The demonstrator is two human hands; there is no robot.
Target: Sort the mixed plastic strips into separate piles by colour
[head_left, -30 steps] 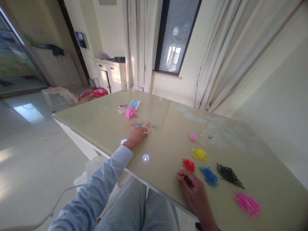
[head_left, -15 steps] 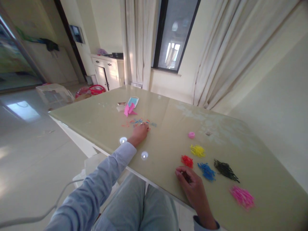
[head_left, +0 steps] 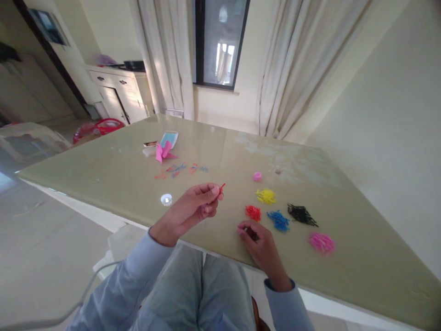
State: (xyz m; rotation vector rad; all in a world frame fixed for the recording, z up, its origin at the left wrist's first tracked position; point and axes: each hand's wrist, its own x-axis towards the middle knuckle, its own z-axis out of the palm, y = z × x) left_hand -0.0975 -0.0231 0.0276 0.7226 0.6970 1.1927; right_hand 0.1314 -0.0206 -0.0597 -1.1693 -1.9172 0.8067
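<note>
My left hand (head_left: pixel 193 207) is raised over the table's near half, its thumb and fingers pinched on a small red strip (head_left: pixel 223 187) whose tip sticks out. Closer to the edge, my right hand (head_left: pixel 262 246) rests on the tabletop with curled fingers and thumb pressed to the index finger; whatever is between them is hidden. Just beyond it lies a pile of short red strips (head_left: pixel 252 212). Piles of blue strips (head_left: pixel 279 221), yellow strips (head_left: pixel 266 196), black strips (head_left: pixel 302 214) and pink strips (head_left: pixel 321 242) lie around to the right.
Scattered orange and blue strips (head_left: pixel 179 169) lie left of centre. Behind them are folded pink paper (head_left: pixel 164 151) and a blue face mask (head_left: pixel 169 139). A small pink ring-shaped item (head_left: pixel 257 176) sits past the yellow pile. The table's (head_left: pixel 220 147) near edge borders my lap.
My left hand has lifted from the scattered strips and come back toward me with a red strip in its pinch. My right hand keeps its curled pose near the red pile. The view has shifted right.
</note>
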